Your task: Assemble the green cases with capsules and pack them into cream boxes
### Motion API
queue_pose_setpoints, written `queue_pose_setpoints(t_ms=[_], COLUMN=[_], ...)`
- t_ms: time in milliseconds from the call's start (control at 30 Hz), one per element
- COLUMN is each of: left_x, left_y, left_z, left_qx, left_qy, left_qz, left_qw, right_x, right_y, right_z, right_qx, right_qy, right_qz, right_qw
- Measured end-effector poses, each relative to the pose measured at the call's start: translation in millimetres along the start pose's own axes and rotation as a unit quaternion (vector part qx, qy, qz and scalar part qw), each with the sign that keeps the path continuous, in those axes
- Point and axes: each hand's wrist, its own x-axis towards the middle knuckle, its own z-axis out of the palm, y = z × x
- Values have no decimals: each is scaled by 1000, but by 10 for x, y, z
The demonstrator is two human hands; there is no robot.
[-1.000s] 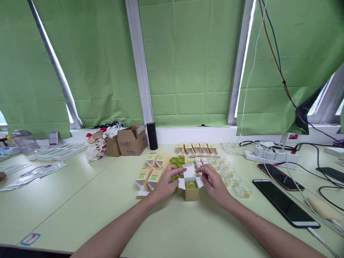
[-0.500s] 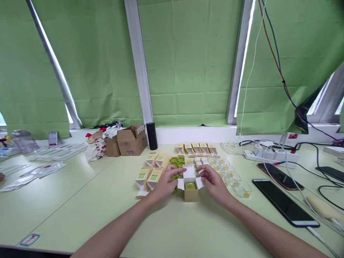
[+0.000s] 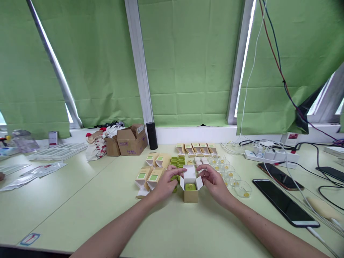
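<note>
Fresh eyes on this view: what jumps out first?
Large green window blinds fill most of the upper half. Below, near the centre, the left hand and right hand flank a small open brown cardboard box with a rounded green item inside. At right, a white-edged phone with a dark screen lies on the pale table.

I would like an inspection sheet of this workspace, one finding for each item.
Surface: pale green table; no spill seen.
Work items: open small carton holding a green case; green-marked cartons at left; clear containers at right.
Clutter: phones at right, cardboard box behind.
Hands: left hand and right hand at the flaps; contact unclear.
Cables: bundled cables hanging at right; power strip with leads.
Surroundings: green blinds; another person's hand at left edge.
</note>
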Motion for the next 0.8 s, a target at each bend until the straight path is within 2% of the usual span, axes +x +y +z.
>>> queue_pose_setpoints(t_ms=[167,467,800], left_x=[-11,-52,-85], left_y=[20,11,127], left_z=[20,85,166], left_qx=[-3,58,89], left_qy=[-2,9,26], left_qz=[15,27,-10], left_qw=[1000,998,996], right_x=[-1,3,-5], right_y=[23,29,149], right_z=[10,17,108], right_qx=[-6,-6,40], right_qy=[2,-10,-12], right_qz=[8,21,29], right_qw=[1000,1000,999])
